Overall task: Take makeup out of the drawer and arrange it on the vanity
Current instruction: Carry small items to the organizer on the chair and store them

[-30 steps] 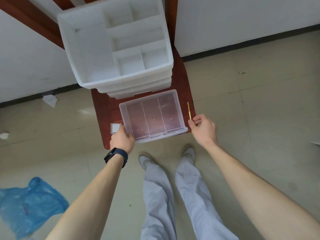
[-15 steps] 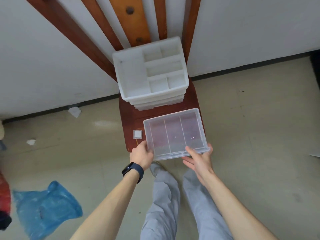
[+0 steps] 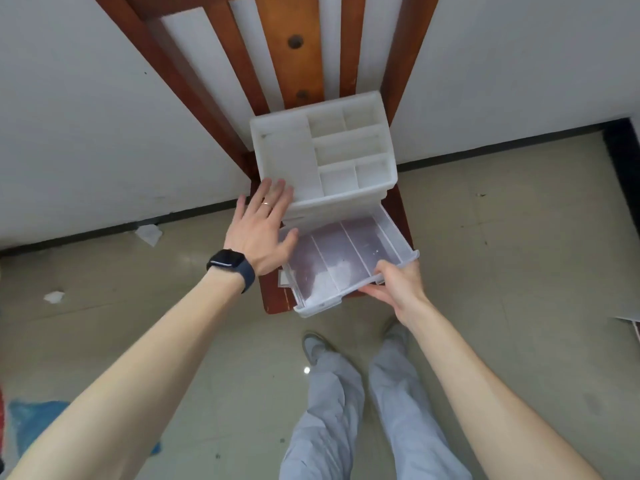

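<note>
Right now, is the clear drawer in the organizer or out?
Partly in: the drawer reaches under the organizer at the back; the right hand holds its front.

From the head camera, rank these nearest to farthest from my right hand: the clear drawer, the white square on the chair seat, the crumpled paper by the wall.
1. Clear drawer: the right hand grips its front edge.
2. White square: on the seat, left of the drawer.
3. Crumpled paper: on the floor by the wall, far left.
</note>
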